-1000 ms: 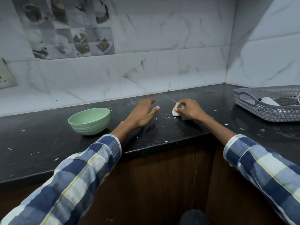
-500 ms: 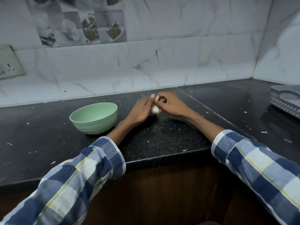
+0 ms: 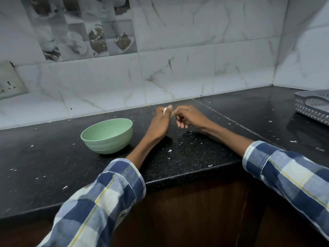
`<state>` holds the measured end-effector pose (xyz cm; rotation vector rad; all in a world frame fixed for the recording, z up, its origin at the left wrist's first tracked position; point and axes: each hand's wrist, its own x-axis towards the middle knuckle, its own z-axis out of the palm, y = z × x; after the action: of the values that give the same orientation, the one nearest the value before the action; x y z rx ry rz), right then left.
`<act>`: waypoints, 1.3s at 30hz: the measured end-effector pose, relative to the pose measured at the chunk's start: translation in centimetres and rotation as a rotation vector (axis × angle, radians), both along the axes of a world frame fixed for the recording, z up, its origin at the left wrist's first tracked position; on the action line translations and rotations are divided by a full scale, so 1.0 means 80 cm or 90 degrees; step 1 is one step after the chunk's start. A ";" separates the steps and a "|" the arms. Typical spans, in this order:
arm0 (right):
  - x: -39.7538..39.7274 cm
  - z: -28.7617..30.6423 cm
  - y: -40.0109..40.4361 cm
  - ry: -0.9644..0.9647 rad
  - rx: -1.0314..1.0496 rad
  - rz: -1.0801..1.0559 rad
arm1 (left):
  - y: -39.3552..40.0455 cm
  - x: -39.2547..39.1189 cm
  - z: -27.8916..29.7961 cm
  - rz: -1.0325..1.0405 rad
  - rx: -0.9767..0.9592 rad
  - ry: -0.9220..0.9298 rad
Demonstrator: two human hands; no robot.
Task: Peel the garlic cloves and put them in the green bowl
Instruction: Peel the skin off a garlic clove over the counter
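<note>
Just two hands, left (image 3: 161, 123) and right (image 3: 187, 117), both gripping one garlic bulb (image 3: 167, 111), beside one green bowl (image 3: 107, 135).

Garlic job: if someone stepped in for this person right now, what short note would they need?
Left hand: grips the garlic, raised above the black counter.
Right hand: fingers curled, picking at the garlic; whether it pinches skin cannot be told.
Green bowl: on the counter left of the hands; no cloves visible in the part of its inside that shows.
Done: garlic in hand, skin flakes on the counter.
Left: finish peeling, drop cloves into the bowl.
</note>
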<state>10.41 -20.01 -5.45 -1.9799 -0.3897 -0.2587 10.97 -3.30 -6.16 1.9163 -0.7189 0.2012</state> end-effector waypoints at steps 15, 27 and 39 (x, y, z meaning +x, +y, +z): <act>-0.003 -0.002 0.016 -0.049 0.005 0.023 | -0.004 0.001 -0.004 0.039 -0.028 0.019; 0.005 -0.004 0.014 -0.057 -0.050 -0.025 | 0.002 -0.001 0.000 0.133 0.023 -0.045; -0.007 -0.004 0.032 -0.214 -0.131 -0.145 | -0.016 -0.003 0.007 0.083 -0.127 0.107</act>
<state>9.81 -17.44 -5.74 -2.1885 -0.4170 -0.7279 10.71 -4.61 -5.63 1.7656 -0.4449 0.1843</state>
